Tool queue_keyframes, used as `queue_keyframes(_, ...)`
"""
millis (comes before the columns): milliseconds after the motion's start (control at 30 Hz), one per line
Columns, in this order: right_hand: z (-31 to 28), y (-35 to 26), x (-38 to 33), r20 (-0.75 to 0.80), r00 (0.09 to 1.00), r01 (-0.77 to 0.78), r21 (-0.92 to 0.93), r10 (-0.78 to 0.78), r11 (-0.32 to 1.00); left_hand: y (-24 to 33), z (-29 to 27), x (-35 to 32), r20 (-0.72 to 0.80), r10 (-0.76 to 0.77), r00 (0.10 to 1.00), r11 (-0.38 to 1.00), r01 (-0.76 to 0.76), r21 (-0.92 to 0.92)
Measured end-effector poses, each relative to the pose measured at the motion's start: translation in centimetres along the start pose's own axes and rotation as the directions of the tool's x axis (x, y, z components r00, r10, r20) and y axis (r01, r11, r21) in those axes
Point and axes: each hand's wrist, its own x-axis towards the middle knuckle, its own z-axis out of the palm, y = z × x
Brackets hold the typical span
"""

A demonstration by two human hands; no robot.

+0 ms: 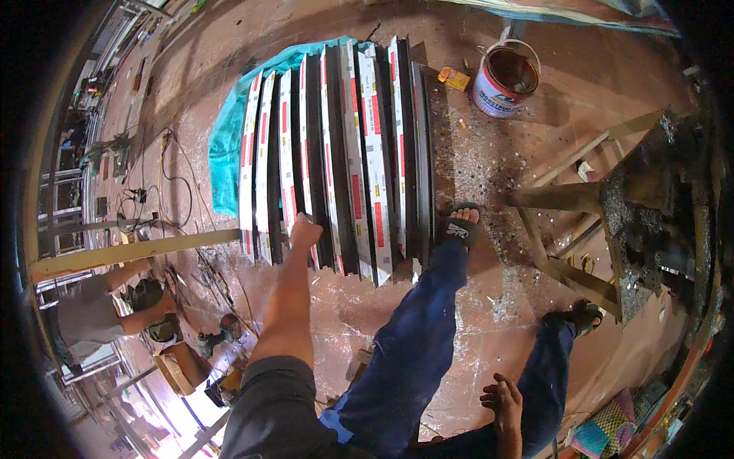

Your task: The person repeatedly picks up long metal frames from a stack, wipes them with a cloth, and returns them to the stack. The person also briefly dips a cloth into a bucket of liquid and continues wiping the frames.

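A row of long dark metal profiles (354,164), faced with white and red protective film, lies side by side in front of me. My left hand (306,231) reaches to the near part of the row, its fingers closed on the edge of one film-covered metal profile (287,157). Part of that grip is hidden beneath the hand. Low at the right, beside my right leg, hangs my right hand (503,402) with its fingers apart and nothing in it. Teal sheeting (225,164) shows under the row's left side.
A paint bucket (501,84) stands at the far right near a yellow packet (454,78). Rusty metal framing (573,199) is on the right. A long bar (138,252) meets the row from the left, where cables (164,183) lie and another person (99,314) works.
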Motion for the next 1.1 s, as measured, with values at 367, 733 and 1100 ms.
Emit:
queue_keyframes(367,0.2,-0.1,0.0,0.023,0.999,0.044,-0.058,-0.043,0.997,-2.5,-7.2,-6.5,0.442,0.529,0.725,-0.033,0.538,-0.842)
queue_keyframes(733,1.5,-0.1,-4.1,0.012,0.964,0.264,-0.077,-0.264,0.961,2.7,-30.2,-24.2,0.215,0.709,0.671,-0.469,0.678,-0.566)
queue_keyframes(1100,7.3,-8.3,-23.3,0.792,0.561,0.449,-0.045,-0.242,0.893,6.5,-22.4,-57.5,0.088,0.564,0.821,-0.039,0.133,-0.990)
